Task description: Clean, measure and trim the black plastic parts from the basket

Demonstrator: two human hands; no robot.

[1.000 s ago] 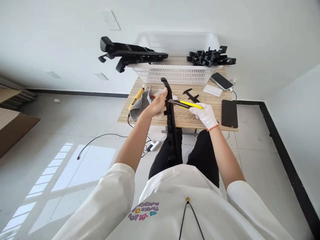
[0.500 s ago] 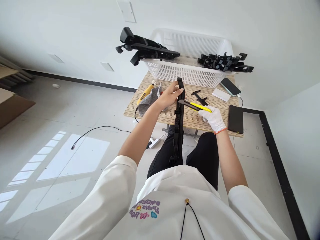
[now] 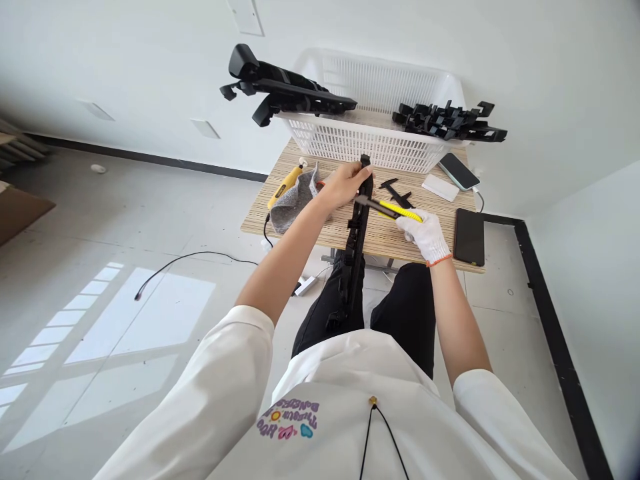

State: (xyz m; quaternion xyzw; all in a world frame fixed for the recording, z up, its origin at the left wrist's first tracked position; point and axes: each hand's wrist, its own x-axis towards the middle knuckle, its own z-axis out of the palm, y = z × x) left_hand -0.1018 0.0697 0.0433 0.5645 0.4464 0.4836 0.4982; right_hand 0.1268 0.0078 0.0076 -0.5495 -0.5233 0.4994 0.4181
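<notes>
My bare left hand (image 3: 347,184) is closed around the upper part of a long black plastic strip (image 3: 356,233). The strip runs from the table down over my left thigh, its far end close to the white basket. In my gloved right hand (image 3: 423,231) is a yellow and black utility knife (image 3: 393,209), its tip pointing left at the strip's edge. Whether the blade touches the plastic I cannot tell. Just beyond the knife lies a black T-shaped piece (image 3: 397,194) on the table.
A white basket (image 3: 370,141) at the back bears long black parts (image 3: 295,93) and smaller black clips (image 3: 445,122). On the table (image 3: 320,245) are a yellow tool (image 3: 285,187), a grey cloth (image 3: 293,208), a phone (image 3: 459,172), a white card (image 3: 440,188) and a black device (image 3: 469,237).
The strip has tilted, its upper end shifting right and its lower end left, with my left hand moving along. The knife stays beside its edge. The whole view has shifted slightly.
</notes>
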